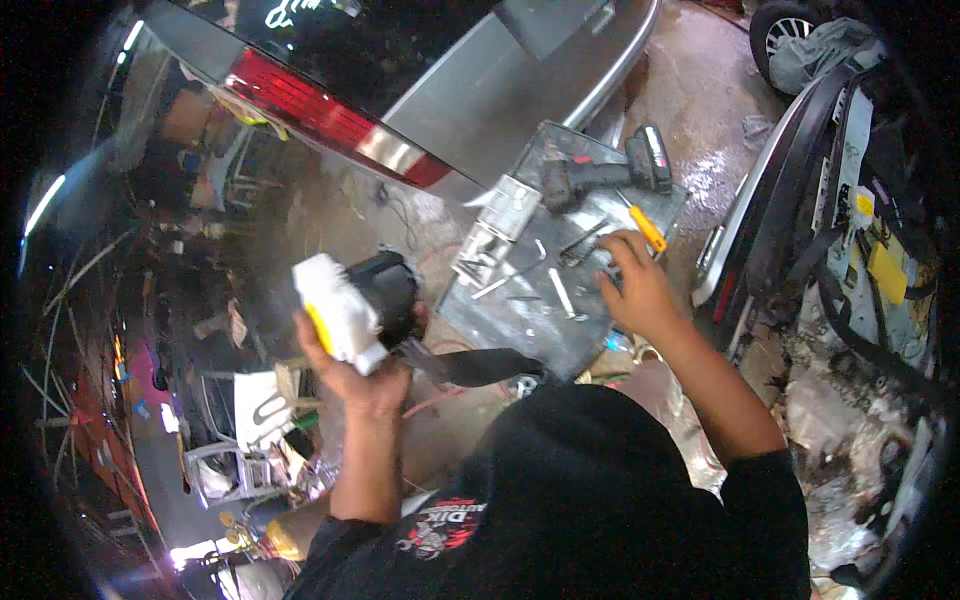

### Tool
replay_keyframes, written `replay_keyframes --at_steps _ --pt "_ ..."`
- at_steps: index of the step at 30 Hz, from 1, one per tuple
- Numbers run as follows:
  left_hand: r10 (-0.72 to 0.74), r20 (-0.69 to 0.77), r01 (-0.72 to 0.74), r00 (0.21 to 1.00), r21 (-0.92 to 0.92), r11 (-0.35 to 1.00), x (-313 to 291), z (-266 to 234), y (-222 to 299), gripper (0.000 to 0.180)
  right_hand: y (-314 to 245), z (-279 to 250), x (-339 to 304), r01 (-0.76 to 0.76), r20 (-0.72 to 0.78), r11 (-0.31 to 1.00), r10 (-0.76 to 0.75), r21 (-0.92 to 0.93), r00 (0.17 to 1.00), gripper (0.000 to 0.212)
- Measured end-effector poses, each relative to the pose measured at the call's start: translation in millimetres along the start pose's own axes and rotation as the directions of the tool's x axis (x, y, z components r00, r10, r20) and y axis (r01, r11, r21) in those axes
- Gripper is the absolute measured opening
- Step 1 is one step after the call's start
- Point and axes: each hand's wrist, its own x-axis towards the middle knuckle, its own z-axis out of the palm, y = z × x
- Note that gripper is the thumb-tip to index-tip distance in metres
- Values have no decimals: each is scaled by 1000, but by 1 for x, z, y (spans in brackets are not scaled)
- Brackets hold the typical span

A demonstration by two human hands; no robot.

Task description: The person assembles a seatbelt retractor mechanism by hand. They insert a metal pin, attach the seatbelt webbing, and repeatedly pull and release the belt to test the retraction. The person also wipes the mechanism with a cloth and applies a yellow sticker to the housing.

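Observation:
My left hand (355, 375) is wrapped round a white blocky part with a yellow strip (335, 305). A rounded black piece (385, 290) sits against the part's right side; whether they are joined I cannot tell. A broad black band (478, 366) extends to the right below them. My right hand (637, 285) is over a grey work surface (510, 325), thumb and fingers apart with nothing visible between them. Close to its fingertips lie a dark slim tool (582, 243) and a screwdriver with a yellow handle (648, 230).
On the work surface are a cordless power tool (605, 172), a pale open case (497, 230) and a metal wrench (562, 293). A silver car with a red tail light (310, 105) stands beyond. A removed bumper (770, 190) stands at right; clutter lies left.

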Motion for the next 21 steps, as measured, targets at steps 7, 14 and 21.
replay_keyframes --at_steps 7,14,21 --pt "-291 413 455 863 -384 804 3 -58 11 76 -117 46 -85 -43 147 986 19 164 989 48" --pt "-326 485 523 812 -356 774 -13 -91 21 78 -224 126 -134 50 135 946 -97 320 986 60" --pt "-163 357 256 920 -230 939 -28 -118 28 67 -261 147 -128 -100 110 993 93 63 990 57"
